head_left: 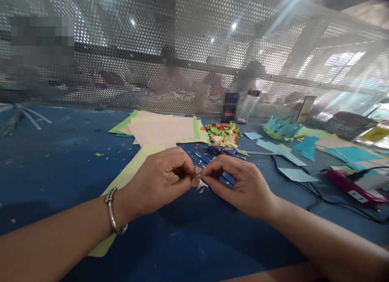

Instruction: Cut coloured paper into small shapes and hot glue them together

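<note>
We hold a small peach paper flower [198, 180] between both hands, just above the blue bench [60, 160] at the centre of our view. Our left hand [158, 180], with a silver bangle [113, 212] on its wrist, pinches the piece from nine o'clock with thumb and fingertips closed on it. Our right hand [243, 184] pinches it from three o'clock in the same way, fingertips nearly touching the left ones. Under our left forearm lies a pale yellow sheet [127, 172]. At twelve o'clock, just past the hands, blue-handled scissors [220, 150] lie on the bench, then a heap of coloured paper scraps [223, 132] and a stack of peach and green sheets [161, 128]. At two o'clock lie light blue paper pieces [291, 160], and a pink glue gun [352, 186] with its black cable [306, 191]. A perforated metal screen [182, 51] closes the far edge.
</note>
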A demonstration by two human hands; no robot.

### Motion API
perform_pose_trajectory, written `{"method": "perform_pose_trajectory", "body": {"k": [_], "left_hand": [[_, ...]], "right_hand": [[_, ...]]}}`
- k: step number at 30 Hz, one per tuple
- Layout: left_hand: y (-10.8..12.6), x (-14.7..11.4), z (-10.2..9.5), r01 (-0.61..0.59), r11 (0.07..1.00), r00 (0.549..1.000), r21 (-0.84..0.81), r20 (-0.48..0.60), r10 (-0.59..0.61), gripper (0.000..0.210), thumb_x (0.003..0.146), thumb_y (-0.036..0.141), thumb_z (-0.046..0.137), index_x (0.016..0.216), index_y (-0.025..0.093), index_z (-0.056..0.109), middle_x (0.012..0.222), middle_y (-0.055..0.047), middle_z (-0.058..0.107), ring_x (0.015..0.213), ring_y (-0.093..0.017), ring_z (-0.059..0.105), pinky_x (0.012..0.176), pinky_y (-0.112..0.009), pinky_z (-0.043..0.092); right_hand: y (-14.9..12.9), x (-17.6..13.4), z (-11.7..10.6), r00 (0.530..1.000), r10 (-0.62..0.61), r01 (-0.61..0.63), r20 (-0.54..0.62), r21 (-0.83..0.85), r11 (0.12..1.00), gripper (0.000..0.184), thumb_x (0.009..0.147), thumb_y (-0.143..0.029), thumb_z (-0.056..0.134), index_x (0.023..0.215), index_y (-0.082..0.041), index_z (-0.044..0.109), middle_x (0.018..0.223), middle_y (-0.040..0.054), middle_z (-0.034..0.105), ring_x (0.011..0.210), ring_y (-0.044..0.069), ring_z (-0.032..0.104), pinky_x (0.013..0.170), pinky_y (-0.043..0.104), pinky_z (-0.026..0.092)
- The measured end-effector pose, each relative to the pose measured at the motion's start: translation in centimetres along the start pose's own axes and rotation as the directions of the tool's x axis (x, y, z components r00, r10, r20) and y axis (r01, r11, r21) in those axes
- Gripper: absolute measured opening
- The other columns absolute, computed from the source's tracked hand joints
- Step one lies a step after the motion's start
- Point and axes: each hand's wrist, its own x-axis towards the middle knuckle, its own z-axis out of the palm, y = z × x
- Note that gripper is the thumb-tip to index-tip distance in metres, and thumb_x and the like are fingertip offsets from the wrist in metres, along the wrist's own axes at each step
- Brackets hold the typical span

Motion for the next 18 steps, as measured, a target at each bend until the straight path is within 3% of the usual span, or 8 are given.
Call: {"method": "perform_pose_trajectory", "body": {"k": [18], "left_hand": [[0.39,0.02,0.09,-0.039,0.995,0.999,0.087,0.027,0.036,0.014,0.083,0.009,0.061,0.074,0.018,0.067,0.078,-0.001,0.066,0.076,-0.015,0.061,0.073,-0.029,0.048]], "right_hand": [[0.12,0.16,0.16,0.999,-0.034,0.035,0.038,-0.015,0.999,0.008,0.09,-0.014,0.062,0.093,-0.016,0.068,0.084,0.0029,0.069,0.073,0.012,0.063,0.07,0.024,0.051]]}}
